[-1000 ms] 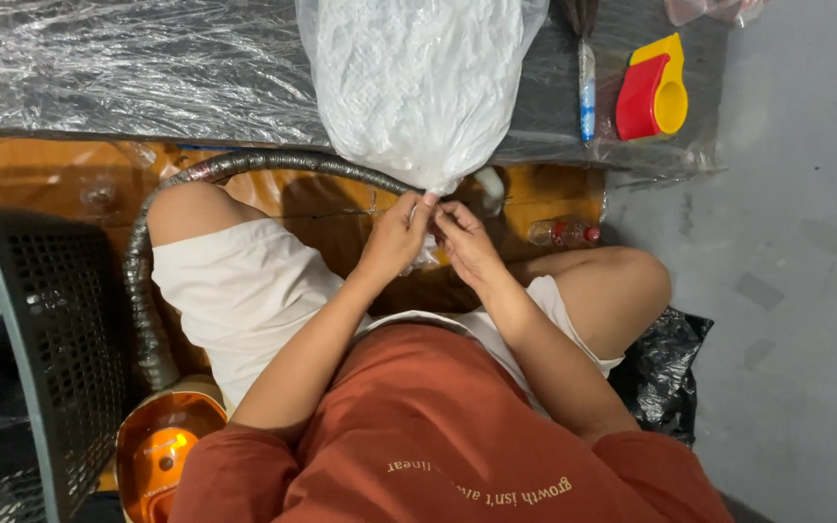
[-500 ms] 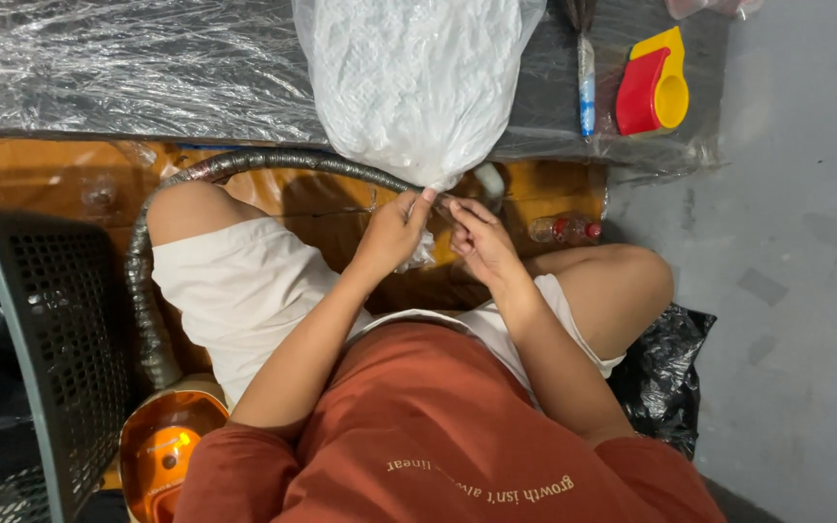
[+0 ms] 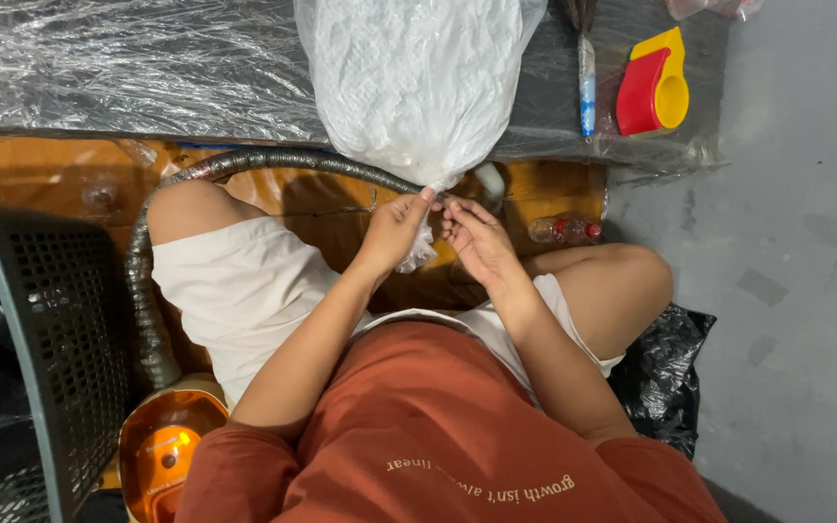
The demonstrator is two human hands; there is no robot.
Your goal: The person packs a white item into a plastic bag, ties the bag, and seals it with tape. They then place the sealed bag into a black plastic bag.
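Note:
A large clear plastic bag [image 3: 409, 77] stuffed with white material lies on a plastic-covered table and hangs over its edge toward me. My left hand [image 3: 394, 228] pinches the bag's gathered neck just below the edge, with the twisted tail of plastic trailing under the palm. My right hand [image 3: 477, 237] is right beside it, fingers curled at the same neck and touching the plastic. Whether a tie is in the fingers cannot be told. My knees in pale shorts sit on either side.
A grey ribbed hose [image 3: 147, 281] arcs from an orange vacuum cleaner [image 3: 162, 450] at lower left. A dark mesh basket [image 3: 41, 339] stands left. A red and yellow tape dispenser [image 3: 653, 87] and a pen [image 3: 587, 87] lie on the table. A small bottle [image 3: 562, 230] and a black bag [image 3: 666, 373] lie right.
Both hands have stayed at the bag's neck, shifting slightly lower and working the plastic; the right hand's fingers have drawn closer to the left. The bag has barely moved.

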